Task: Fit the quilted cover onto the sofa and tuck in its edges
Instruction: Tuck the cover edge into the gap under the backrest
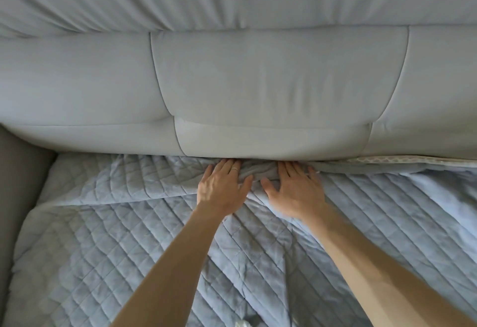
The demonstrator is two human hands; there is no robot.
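Head view, from near to far. Nearest the camera, the left forearm and right forearm reach forward over the seat. The quilted cover, pale blue-grey with diamond stitching, lies spread across the seat of the sofa, creased in long folds and ridged where it rises toward the left. A small pale object at the bottom edge is too blurred to identify.

Farther on, the left hand lies flat and wide on the cover, fingers straight, with a ring on one finger. The right hand lies just beside it, likewise flat with fingers spread. Both press on bunched cover fabric, holding nothing, and their fingertips touch the crease where the seat meets the back cushion.

To the right along that crease, a patterned strip of the cover's edge lies turned up. At far left stands the darker grey-brown armrest. Beyond, the sofa's back rises in three seamed panels, uncovered, with wrinkled fabric above.
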